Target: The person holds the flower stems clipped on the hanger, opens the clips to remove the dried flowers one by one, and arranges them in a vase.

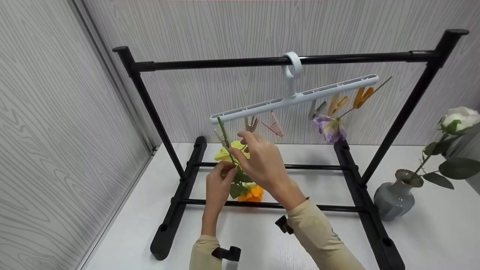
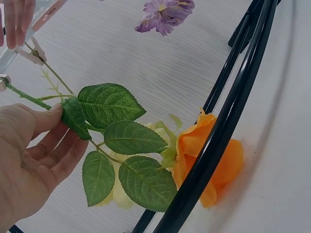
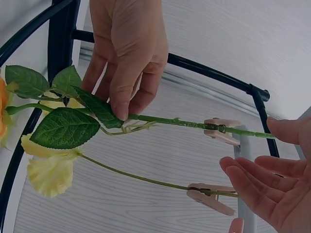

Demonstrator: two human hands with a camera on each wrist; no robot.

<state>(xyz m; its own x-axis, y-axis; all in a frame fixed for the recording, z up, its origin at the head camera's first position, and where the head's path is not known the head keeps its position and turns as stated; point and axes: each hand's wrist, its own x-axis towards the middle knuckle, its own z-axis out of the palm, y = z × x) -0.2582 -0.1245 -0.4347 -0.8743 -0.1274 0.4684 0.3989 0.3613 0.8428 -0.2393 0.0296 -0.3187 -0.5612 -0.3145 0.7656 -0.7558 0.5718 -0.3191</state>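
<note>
My left hand pinches the leafy green stem of an orange artificial flower, which hangs bloom down. In the right wrist view that stem runs through a pale clothespin at the hanger's end. Close to the stem's upper end is my right hand, its fingers loosely bent and gripping nothing; whether the thumb touches the stem I cannot tell. A yellow flower hangs alongside from another clothespin. Both clothespins belong to a white hanger, tilted down on the left.
The hanger hooks over a black rack's bar. A purple flower hangs at its right, near orange clothespins; a pink clothespin dangles mid-hanger. A grey vase with a white rose stands right of the rack.
</note>
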